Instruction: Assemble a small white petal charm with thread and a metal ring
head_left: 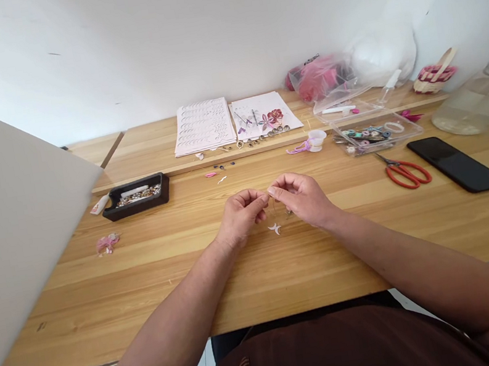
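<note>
My left hand and my right hand meet above the middle of the wooden table, each closed in a pinch with the fingertips almost touching. A thin brownish strand hangs at the right fingertips; it is too fine to tell whether thread or wire. What the left fingertips pinch is too small to make out. Just below the hands lies a small white piece with curved, pointed arms. Something small and greenish shows under the right hand, mostly hidden.
Red-handled scissors and a black phone lie to the right, near a clear plastic box of small parts and a large jar. A black tray of beads stands left. Printed sheets rest on the raised back ledge.
</note>
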A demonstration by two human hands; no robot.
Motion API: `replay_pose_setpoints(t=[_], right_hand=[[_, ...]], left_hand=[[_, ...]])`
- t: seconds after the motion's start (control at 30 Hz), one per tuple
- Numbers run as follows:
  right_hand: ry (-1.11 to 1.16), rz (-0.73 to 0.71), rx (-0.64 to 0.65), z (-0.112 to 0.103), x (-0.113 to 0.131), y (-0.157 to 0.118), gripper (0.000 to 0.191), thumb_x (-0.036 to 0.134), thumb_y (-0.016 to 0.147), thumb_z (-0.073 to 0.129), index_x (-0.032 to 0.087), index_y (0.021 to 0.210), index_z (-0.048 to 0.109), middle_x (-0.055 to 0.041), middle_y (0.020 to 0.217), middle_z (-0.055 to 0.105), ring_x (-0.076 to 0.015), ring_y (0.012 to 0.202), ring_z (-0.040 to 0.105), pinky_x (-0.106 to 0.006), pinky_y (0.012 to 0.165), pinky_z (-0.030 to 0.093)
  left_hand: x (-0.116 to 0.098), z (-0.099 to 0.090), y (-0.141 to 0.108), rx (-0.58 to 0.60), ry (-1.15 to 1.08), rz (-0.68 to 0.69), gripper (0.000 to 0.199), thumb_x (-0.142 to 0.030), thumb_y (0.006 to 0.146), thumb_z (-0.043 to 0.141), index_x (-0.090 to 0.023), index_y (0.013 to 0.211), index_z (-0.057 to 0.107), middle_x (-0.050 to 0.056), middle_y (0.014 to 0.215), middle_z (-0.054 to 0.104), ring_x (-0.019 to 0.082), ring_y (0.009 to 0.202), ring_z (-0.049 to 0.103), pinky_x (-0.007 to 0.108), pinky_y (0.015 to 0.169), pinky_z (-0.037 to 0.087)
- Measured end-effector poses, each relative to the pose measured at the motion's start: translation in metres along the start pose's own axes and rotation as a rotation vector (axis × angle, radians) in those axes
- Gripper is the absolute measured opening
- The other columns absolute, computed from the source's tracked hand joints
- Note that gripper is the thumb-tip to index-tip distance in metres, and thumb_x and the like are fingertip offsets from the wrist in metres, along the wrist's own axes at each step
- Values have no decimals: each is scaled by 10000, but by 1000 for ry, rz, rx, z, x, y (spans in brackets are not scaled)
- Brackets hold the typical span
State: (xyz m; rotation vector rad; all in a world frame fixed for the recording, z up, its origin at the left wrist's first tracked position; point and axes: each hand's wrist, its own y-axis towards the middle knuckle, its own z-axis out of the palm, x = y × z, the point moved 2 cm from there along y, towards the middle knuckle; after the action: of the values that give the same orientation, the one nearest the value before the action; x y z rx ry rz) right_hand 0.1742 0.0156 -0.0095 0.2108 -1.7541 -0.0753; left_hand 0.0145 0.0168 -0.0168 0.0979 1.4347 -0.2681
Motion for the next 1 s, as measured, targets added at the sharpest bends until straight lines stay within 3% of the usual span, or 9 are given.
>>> replay_pose_setpoints(t=[0.27,0.4,0.5,0.77,1.0], right_hand=[[91,66,-13,-1,-1,2,276,448,780,714,184,818,645,-29,798,666,-126,664,564,-240,514,435],[138,118,68,2,-3,0,331,470,748,749,174,872,664,-34,844,686,-113,638,560,-241,514,436],[84,135,94,2,-5,0,313,468,751,747,171,797,657,-14,730,666,-105,574,530,-247,508,416],[-135,36,102,-1,-2,-2,251,421,785,706,173,760,673,2,655,632,-121,574,508,-261,537,390],[-32,-12,115,0,8,-5,242,405,802,699,173,757,645,7,662,601,-115,592,486,-260,552,386]], left_hand=[[5,0,1,29,-103,-33,362,-393,641,868,-135,807,677,4,669,659,89,547,598,207,529,452],[1,-3,2,19,-39,-3,339,-419,679,839,-141,795,682,5,625,652,82,507,547,210,502,408],[-1,-7,3,-39,-17,31,325,-434,694,822,-153,769,678,-4,616,635,80,514,532,206,485,360],[0,-9,7,-95,-149,74,362,-436,672,847,-151,769,647,-20,687,631,85,667,602,230,717,494],[-1,-11,8,-125,-46,92,353,-426,721,816,-145,832,634,5,743,674,87,629,631,215,626,505]])
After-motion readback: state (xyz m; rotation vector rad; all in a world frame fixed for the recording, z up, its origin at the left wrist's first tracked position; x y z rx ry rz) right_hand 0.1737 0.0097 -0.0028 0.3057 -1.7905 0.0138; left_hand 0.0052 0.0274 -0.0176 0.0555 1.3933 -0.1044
